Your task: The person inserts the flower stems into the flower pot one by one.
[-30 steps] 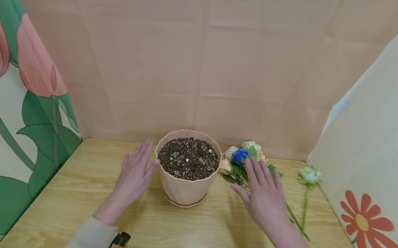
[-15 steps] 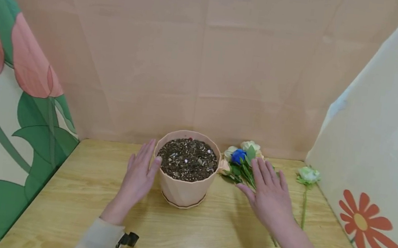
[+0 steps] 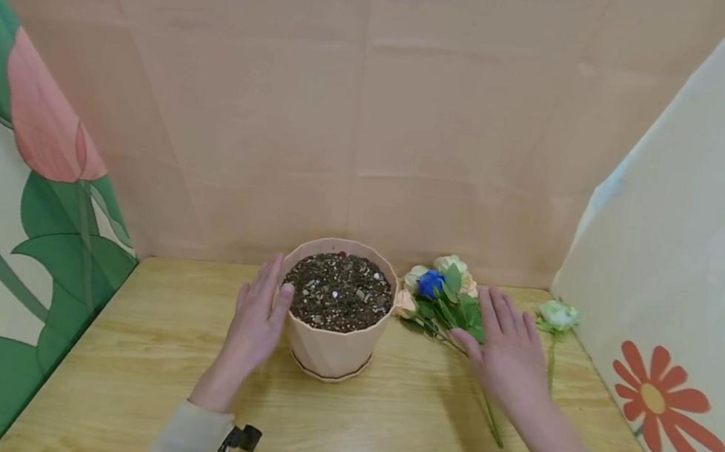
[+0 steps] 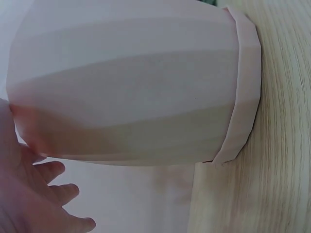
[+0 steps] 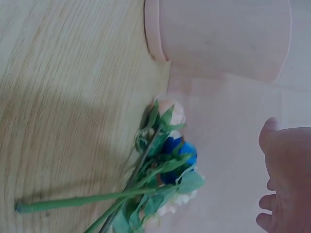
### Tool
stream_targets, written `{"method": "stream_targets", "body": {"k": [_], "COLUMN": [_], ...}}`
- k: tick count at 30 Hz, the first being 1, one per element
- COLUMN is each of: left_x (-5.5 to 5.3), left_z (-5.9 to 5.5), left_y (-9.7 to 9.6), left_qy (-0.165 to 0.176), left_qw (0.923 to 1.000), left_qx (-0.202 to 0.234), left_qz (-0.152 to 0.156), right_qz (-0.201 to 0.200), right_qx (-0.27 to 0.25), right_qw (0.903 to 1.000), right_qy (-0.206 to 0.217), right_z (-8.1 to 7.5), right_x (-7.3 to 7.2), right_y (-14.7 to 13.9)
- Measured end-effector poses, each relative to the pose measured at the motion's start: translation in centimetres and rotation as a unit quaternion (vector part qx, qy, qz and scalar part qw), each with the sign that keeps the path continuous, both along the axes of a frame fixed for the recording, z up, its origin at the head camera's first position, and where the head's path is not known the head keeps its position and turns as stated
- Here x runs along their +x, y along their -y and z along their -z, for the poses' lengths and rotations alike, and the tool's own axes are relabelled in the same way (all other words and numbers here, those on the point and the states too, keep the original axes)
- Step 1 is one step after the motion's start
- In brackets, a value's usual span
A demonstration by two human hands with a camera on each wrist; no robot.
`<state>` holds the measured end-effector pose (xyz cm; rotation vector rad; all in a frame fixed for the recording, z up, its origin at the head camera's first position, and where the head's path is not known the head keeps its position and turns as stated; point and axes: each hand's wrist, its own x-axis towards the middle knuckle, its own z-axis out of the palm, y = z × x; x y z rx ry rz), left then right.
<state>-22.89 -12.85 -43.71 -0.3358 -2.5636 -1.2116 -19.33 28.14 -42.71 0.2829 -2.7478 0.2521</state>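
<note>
A pale pink faceted flowerpot (image 3: 333, 351) full of dark speckled soil (image 3: 335, 305) stands upright in its saucer. My left hand (image 3: 255, 322) is at the pot's left rim with fingers straight, thumb tip overlapping the rim; in the left wrist view the hand (image 4: 29, 191) is beside the pot's upper wall. To the right of the pot lies a bunch of artificial flowers, with a blue rose (image 3: 430, 284) among cream and peach blooms (image 3: 450, 264). Over their stems (image 3: 492, 418) hovers my right hand (image 3: 509, 351), palm down, fingers straight, holding nothing. The right wrist view shows this hand (image 5: 291, 170) apart from the flowers.
A single pale green flower (image 3: 558, 315) lies at the right, its stem partly behind my right hand. The wooden table (image 3: 147, 351) ends at a pinkish back cloth (image 3: 358, 143). Printed flower panels close off both sides.
My right hand has slid to the right, uncovering more leaves and stems of the bunch. My left hand has come slightly closer to the pot. The head view has shifted a little.
</note>
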Motion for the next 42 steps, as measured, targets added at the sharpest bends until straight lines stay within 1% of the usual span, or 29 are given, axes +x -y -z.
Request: {"method": "stream_targets", "body": {"k": [4, 8, 12, 15, 19, 26, 32, 36, 38, 42], "left_x": [-0.2, -0.2, -0.4, -0.6, -0.7, -0.6, -0.6, -0.7, -0.7, -0.7], "left_z": [0.3, 0.7, 1.0, 1.3, 1.8, 2.2, 2.1, 2.3, 2.4, 2.5], "left_y": [0.0, -0.1, -0.1, -0.1, -0.2, -0.5, -0.7, -0.7, -0.6, -0.7], "left_qy": [0.007, 0.03, 0.049, 0.057, 0.063, 0.065, 0.062, 0.058, 0.056, 0.051], "left_qw": [0.9997, 0.9977, 0.9931, 0.9888, 0.984, 0.9783, 0.9742, 0.9728, 0.9728, 0.973], "left_qx": [0.024, 0.061, 0.106, 0.136, 0.164, 0.195, 0.214, 0.22, 0.221, 0.221], "left_qz": [0.003, 0.006, 0.016, 0.025, 0.028, 0.028, 0.035, 0.041, 0.043, 0.042], "right_qz": [0.0, -0.001, -0.004, -0.004, 0.001, 0.012, 0.024, 0.028, 0.032, 0.045], "right_qx": [-0.008, -0.009, -0.016, -0.025, -0.023, -0.031, -0.036, -0.037, -0.047, -0.089], "right_qw": [0.9999, 0.9995, 0.9991, 0.9992, 0.9994, 0.9988, 0.9988, 0.9987, 0.9983, 0.9943], "right_qy": [-0.015, -0.031, -0.038, -0.032, -0.027, -0.036, -0.023, -0.02, -0.006, 0.036], "right_z": [0.8, 1.3, 1.7, 1.9, 2.4, 3.7, 4.4, 4.8, 4.9, 5.3], "right_x": [-0.5, -0.7, -0.8, -0.9, -1.1, -1.6, -1.9, -2.1, -2.3, -2.8], "right_y": [-1.1, -2.0, -2.5, -2.7, -3.1, -3.9, -4.2, -4.1, -4.1, -4.3]}}
